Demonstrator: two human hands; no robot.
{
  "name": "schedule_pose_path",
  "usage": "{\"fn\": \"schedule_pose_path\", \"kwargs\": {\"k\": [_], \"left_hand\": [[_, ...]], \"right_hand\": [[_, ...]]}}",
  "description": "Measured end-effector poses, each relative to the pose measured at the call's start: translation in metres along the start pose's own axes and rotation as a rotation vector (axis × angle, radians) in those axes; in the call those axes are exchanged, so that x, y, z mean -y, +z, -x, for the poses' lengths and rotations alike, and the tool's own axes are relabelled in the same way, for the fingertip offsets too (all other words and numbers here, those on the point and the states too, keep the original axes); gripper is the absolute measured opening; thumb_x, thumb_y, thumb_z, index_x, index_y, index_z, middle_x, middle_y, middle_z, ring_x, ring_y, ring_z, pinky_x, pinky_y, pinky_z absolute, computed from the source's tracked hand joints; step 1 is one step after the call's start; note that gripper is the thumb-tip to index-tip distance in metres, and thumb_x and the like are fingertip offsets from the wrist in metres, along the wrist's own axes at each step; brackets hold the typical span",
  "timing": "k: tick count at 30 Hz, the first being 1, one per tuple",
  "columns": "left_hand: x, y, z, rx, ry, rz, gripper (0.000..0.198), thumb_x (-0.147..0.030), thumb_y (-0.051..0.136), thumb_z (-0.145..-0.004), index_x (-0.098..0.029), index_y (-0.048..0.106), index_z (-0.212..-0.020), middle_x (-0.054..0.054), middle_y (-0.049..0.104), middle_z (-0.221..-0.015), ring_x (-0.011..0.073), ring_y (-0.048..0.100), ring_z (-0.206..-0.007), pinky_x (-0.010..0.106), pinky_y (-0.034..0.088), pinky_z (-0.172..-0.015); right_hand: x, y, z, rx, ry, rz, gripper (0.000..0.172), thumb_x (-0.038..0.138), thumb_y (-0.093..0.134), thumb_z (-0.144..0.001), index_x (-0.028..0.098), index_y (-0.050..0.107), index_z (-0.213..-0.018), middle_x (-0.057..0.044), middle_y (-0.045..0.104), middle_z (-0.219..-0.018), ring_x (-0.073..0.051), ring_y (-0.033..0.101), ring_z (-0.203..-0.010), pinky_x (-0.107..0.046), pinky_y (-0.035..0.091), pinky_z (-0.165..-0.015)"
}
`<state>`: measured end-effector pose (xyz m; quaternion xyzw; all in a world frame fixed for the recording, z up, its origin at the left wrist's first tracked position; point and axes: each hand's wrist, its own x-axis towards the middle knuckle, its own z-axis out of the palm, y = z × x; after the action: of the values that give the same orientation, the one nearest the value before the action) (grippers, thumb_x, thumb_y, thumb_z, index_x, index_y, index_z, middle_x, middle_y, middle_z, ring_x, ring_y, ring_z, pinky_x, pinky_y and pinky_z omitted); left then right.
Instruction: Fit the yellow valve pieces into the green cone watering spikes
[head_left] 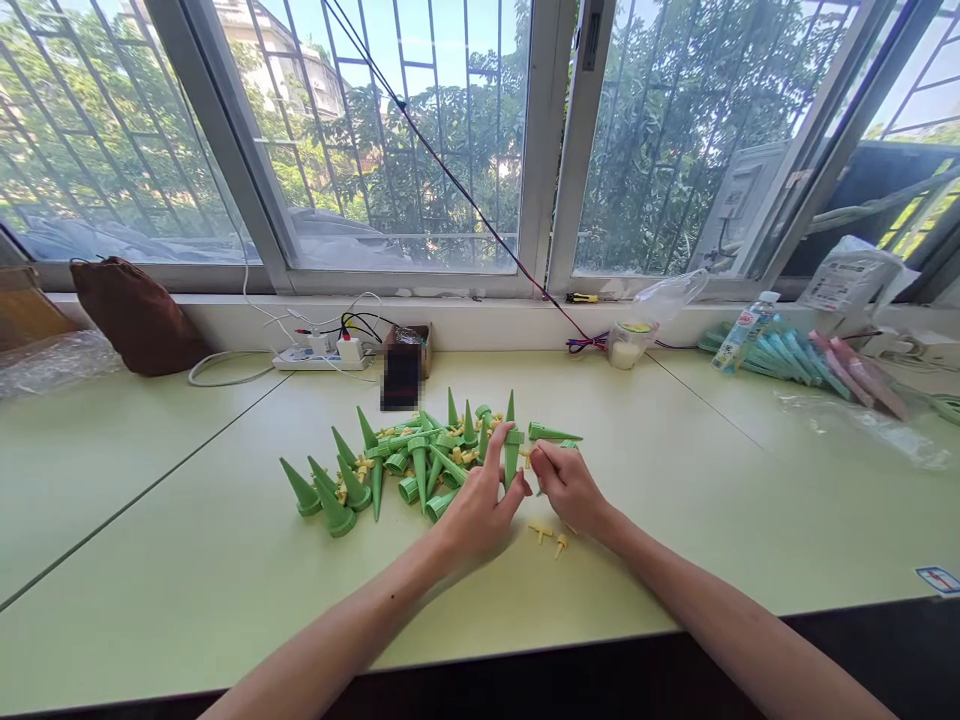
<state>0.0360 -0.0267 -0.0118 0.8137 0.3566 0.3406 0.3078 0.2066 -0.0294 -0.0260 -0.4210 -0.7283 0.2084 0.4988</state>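
My left hand [480, 500] is at the right side of a heap of green plastic spikes [418, 465]. Its index finger and thumb are around a green spike [511, 460], which points tip down with its ribbed collar at the top. Close beside it, my right hand [568, 485] is closed, fingertips pinching a small yellow T-shaped connector [526, 458] near that spike. More yellow connectors [459, 456] lie among the heap. Two loose yellow pieces [541, 533] rest on the table below my hands. Another green spike [553, 433] lies on its side behind my right hand.
The pale green table [225, 580] ends at a dark front edge. Along the window wall are a brown bag [139, 315], a power strip [319, 357], a small box [424, 345], a plastic cup [628, 345], a bottle [745, 332] and stacked blue-green packs [787, 355].
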Motion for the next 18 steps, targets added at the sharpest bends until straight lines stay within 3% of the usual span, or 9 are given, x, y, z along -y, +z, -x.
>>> {"fn": "schedule_pose_path", "kwargs": {"k": [12,18], "left_hand": [[0.0008,-0.0008,0.0010,0.039,0.087,-0.045,0.067,-0.023,0.041,-0.096,-0.017,0.005,-0.152,0.005,0.075,-0.087,0.0205,0.069,-0.080,0.036,0.048,-0.081],[0.0015,-0.0008,-0.0022,-0.025,0.045,0.042,0.066,-0.024,0.043,-0.096,-0.018,0.009,-0.153,0.002,0.074,-0.083,0.0187,0.069,-0.078,0.035,0.048,-0.084]], "right_hand": [[-0.0018,0.0009,-0.0009,-0.024,-0.011,0.024,0.049,0.045,0.032,-0.102,0.021,0.033,-0.059,0.005,0.034,-0.051,-0.010,0.029,-0.047,-0.026,0.024,-0.049],[0.0004,0.0042,-0.0011,-0.048,0.052,-0.042,0.044,0.043,0.032,-0.103,0.020,0.046,-0.069,0.004,0.043,-0.056,-0.011,0.038,-0.051,-0.024,0.032,-0.052]]}}
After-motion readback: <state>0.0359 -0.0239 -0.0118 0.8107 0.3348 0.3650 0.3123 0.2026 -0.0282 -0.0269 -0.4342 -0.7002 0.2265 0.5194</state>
